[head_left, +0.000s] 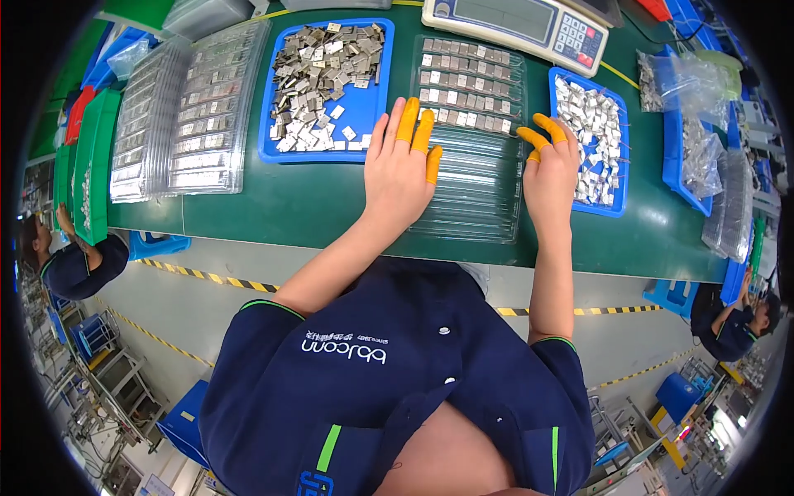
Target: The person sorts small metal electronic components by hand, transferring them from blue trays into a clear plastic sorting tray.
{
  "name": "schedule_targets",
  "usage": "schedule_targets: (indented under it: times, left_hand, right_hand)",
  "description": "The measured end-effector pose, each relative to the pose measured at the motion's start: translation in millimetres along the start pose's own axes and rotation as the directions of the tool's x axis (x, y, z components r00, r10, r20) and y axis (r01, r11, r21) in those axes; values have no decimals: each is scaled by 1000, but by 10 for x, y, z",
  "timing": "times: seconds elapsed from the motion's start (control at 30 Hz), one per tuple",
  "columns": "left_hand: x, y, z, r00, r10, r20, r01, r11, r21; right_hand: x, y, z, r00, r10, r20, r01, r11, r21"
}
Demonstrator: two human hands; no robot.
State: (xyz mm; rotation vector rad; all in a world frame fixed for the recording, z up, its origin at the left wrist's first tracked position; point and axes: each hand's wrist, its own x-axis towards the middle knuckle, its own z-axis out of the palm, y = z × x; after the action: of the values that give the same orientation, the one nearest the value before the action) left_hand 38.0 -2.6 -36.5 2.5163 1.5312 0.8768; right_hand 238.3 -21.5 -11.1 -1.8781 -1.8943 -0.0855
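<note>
A clear ribbed plastic tray (471, 198) lies on the green table in front of me. Rows of small silver-grey metal pieces (470, 83) fill its far part; the near grooves show no pieces. My left hand (399, 169) rests flat over the tray's left edge, fingers stretched out, with yellow finger cots on several of them. At the tray's right edge is my right hand (552, 161), its yellow-covered fingers bent but apart beside the nearest filled row. I see nothing between them. Left of the tray, a blue bin (266, 136) holds loose metal pieces. Another blue bin (610, 210) on the right holds small white-silver parts.
A digital scale (504, 23) stands behind the tray. Stacked clear trays (211, 107) and a green bin (101, 165) lie to the left. Plastic bags (703, 157) and more trays (732, 207) crowd the right. Two other people sit at the far sides.
</note>
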Motion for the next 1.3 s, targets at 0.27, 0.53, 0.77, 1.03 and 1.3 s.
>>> schedule_targets:
  times: [0.27,0.53,0.77,1.03,1.3]
  left_hand:
    - [24,27,-61,999,-6,49,7,1000,-20]
    - [27,-229,-291,982,-119,-146,95,982,-163]
    - [-143,-613,-587,982,-81,-169,45,978,-202]
    - [-103,-872,-652,972,-121,-203,92,985,-145]
    - [328,-1437,-692,962,-191,-193,177,981,-84]
  right_hand:
    - [-79,-35,81,999,-24,36,27,998,-58]
    - [-123,335,-344,960,238,-151,-235,971,38]
    - [-280,821,-372,869,495,3,-493,866,-87]
    - [-84,801,-544,921,389,25,-384,917,-109]
    - [99,947,-285,896,420,143,-415,908,-64]
